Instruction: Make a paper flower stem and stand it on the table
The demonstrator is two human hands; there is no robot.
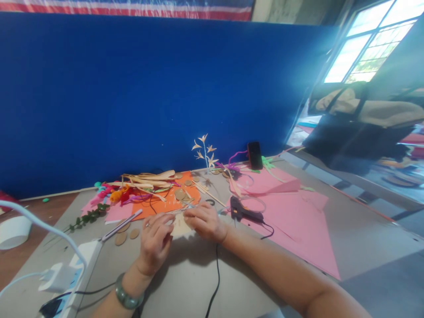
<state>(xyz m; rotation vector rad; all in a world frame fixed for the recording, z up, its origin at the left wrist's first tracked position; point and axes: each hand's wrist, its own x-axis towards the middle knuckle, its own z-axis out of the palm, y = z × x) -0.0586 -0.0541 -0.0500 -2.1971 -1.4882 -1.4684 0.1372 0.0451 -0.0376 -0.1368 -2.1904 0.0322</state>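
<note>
My left hand [155,240] and my right hand [206,221] meet over a pale, flat craft piece [180,226] on the grey table [185,282]. Both hands have their fingers curled and pinched onto that piece, the left on its left edge, the right on its upper right. A green bangle [127,297] sits on my left wrist. A black glue gun [243,213] lies just right of my right hand on pink paper [298,221]. Orange paper [165,201] with straw strips, wooden discs and coloured pipe cleaners lies just beyond my hands.
A blue wall panel [149,97] closes the table's far side. A small straw flower stem [205,152] and a black phone [255,155] stand by it. A white power strip [79,265] with cables lies at left, with a green leafy sprig [88,217] and a white bowl [13,232].
</note>
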